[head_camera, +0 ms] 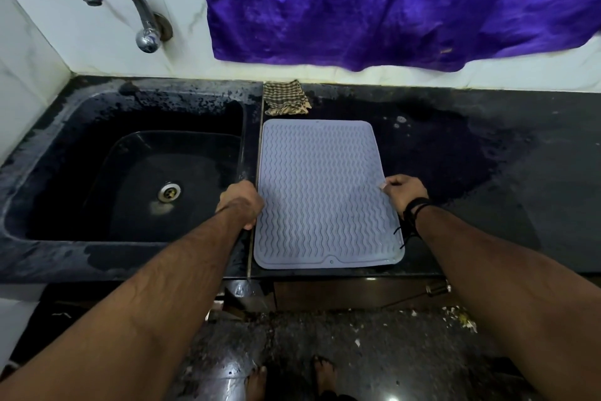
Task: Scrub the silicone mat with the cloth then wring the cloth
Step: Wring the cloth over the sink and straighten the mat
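A pale blue silicone mat (pixel 322 192) with wavy ridges lies flat on the dark counter, just right of the sink. My left hand (pixel 242 202) grips the mat's left edge, fingers curled under it. At the right edge, my right hand (pixel 405 189) pinches the mat between thumb and fingers; that wrist wears a black band. A crumpled checked cloth (pixel 286 98) sits on the counter behind the mat's far left corner, touched by neither hand.
A black sink (pixel 65 231) with a metal drain (pixel 169 191) lies to the left, under a curved tap (pixel 130 7) on the tiled wall. A purple towel (pixel 390 4) hangs above the counter. The wet counter (pixel 487 157) stretches right. Bare feet stand on the floor below.
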### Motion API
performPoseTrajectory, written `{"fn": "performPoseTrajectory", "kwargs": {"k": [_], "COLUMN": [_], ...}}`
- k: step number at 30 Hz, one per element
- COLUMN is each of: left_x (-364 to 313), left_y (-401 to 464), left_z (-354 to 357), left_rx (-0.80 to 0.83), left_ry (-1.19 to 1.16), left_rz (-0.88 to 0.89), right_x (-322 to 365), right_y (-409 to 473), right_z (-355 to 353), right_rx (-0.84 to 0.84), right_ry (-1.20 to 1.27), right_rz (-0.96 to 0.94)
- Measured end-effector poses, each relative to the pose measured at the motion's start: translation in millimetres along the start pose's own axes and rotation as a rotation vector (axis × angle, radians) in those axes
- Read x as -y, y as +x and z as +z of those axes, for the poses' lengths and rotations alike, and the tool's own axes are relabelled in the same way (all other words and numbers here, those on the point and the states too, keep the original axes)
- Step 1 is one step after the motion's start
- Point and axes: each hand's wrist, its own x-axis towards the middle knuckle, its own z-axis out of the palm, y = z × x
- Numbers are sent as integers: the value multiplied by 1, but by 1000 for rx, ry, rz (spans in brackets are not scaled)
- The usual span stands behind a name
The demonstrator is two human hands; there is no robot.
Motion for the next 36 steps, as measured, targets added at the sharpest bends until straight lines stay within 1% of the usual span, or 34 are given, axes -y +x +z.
{"fn": "performPoseTrajectory", "kwargs": {"k": [4,9,11,16,21,26,36], "left_x": [2,6,7,10,9,4,2], "left_y": [2,5,7,8,5,4,10], "left_z": [2,3,4,6,4,1,-1], "left_rx": [-18,-16,-14,-28,-30,-20,-3], "left_ry": [-31,-62,-72,-90,-84,-84,-96], "left_rz": [-2,-1,3,18,21,-25,-84], "right_x": [0,-2,-2,-4,-5,-5,-3], "right_y": [-1,-4,-7,-9,-9,-8,-8], "right_z": [1,1,0,0,-1,-1,3], "right_rx": [4,77,82,30,2,10,-55], "right_ry": [-22,-92,-130,-206,-206,-203,-193], "right_rz": [17,40,34,20,43,46,53]}}
